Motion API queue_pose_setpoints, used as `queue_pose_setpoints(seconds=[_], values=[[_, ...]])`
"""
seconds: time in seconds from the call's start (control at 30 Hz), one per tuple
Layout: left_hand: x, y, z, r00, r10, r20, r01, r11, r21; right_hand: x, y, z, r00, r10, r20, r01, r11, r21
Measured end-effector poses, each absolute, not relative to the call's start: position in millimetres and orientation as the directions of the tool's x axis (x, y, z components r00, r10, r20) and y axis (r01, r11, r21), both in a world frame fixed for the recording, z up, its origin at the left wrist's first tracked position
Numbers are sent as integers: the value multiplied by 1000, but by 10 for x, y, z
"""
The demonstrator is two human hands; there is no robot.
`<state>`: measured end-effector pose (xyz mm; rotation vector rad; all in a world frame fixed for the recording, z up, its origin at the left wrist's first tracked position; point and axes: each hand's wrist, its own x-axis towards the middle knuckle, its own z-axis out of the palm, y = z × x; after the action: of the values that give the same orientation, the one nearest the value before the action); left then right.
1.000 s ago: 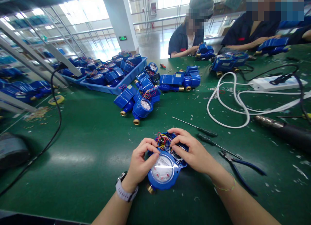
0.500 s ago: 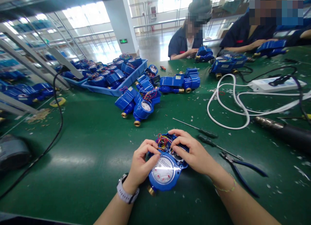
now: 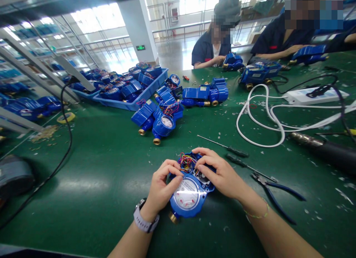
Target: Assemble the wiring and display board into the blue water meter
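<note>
A blue water meter (image 3: 187, 195) lies on the green table with its dial facing up and a brass fitting at its lower left. Its upper housing is uncovered, showing red, yellow and dark wires (image 3: 188, 162). My left hand (image 3: 163, 183) is closed on the meter's left side, thumb along the dial's rim and fingers beside the wires. From the right, my right hand (image 3: 219, 172) grips the housing, its thumb and index finger reaching in among the wires. Those fingertips partly hide what they touch.
Pliers (image 3: 278, 195) and two screwdrivers (image 3: 236, 151) lie right of the meter. More meters (image 3: 164, 125) stand ahead, before a full blue crate (image 3: 151, 91). A white cable (image 3: 239, 128), heat gun (image 3: 325, 150) and power strip (image 3: 317, 94) are at right; co-workers (image 3: 211, 50) sit opposite.
Both hands stay on the meter in nearly the same pose. The right fingers have shifted very slightly at the wires; the whole view has moved a little.
</note>
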<state>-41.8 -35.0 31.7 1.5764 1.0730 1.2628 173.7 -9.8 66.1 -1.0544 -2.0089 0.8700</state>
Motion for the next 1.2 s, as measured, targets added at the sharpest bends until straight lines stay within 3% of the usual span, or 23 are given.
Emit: queue_pose_setpoints(seconds=[1.2], values=[[-387,-344,375,140,950,278,106,-293,950,1747,-136,707,-471,859,200,415,416,-809]])
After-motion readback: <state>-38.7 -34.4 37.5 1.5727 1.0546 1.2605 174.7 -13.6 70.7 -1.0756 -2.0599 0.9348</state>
